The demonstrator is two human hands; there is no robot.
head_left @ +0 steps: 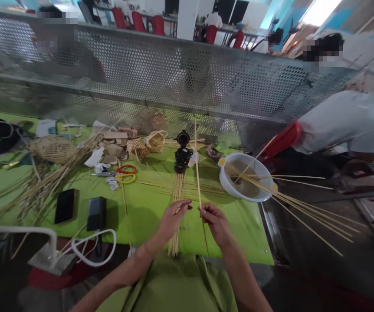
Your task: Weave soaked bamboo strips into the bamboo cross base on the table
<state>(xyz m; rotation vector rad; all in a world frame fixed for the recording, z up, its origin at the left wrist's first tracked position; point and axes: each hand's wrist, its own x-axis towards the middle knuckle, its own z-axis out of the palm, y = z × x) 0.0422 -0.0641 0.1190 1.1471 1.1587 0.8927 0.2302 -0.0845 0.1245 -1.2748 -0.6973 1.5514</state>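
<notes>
Strip (198,173): long, thin, flat, straw-coloured plant strip; up off the green tabletop (245,229), in front of the wearer, between the hands' side and the far partition.
Strip axis: near straight, close to upright in view, leaning slightly left at top; upper end points away from the wearer, against the perforated grey metal partition (135,69).
Strip lower part: thin darker line runs on below the grip toward the near table edge; can't tell if strip or shadow.
Right hand (215,223): thumb and fingers pinched closed on the strip, low on its length; fingers bent, pointing up-left; forearm comes in from lower right.
Left hand (174,220): just left of the strip, apart from it; fingers bent, nearly together, tips pointing right; can't tell if anything is in it. Forearm slants in from lower left.
Under left hand: bundle of straw-coloured strips (178,190), lengthwise away from the wearer.
Beyond bundle: black round container with raised lid (182,159).
Right side: white plastic basin with yellow handles (223,182), cloudy liquid, strips sticking out rightward.
Left side: red-and-yellow-handled scissors (126,178), black phone (65,206), black box-shaped device (96,213).
</notes>
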